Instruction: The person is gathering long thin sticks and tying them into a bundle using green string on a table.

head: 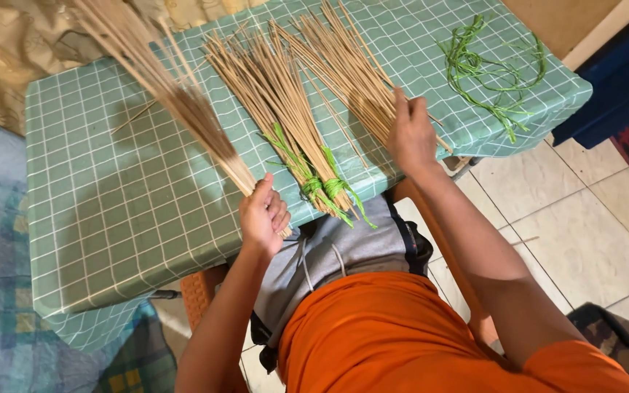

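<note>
Your left hand (263, 215) grips a bundle of thin sticks (176, 94) by its base, raised over the checked tablecloth (111, 211); your right hand (410, 135) closes on loose sticks (351, 73). You seem to be gathering; next likely needs a green strip (489, 73) for binding, like the 2 tied bundles (307, 156) between your hands

You saw dry, matt straw sticks (285, 94), glossy green plastic ties (325, 188) and a smooth checked tablecloth (111, 204).

Orange short-sleeve shirt (394, 335) at bottom centre of frame; grey shorts (343, 247) w/ white drawstring and dark side trim above it. Both forearms bare, no watch/rings visible.
</note>
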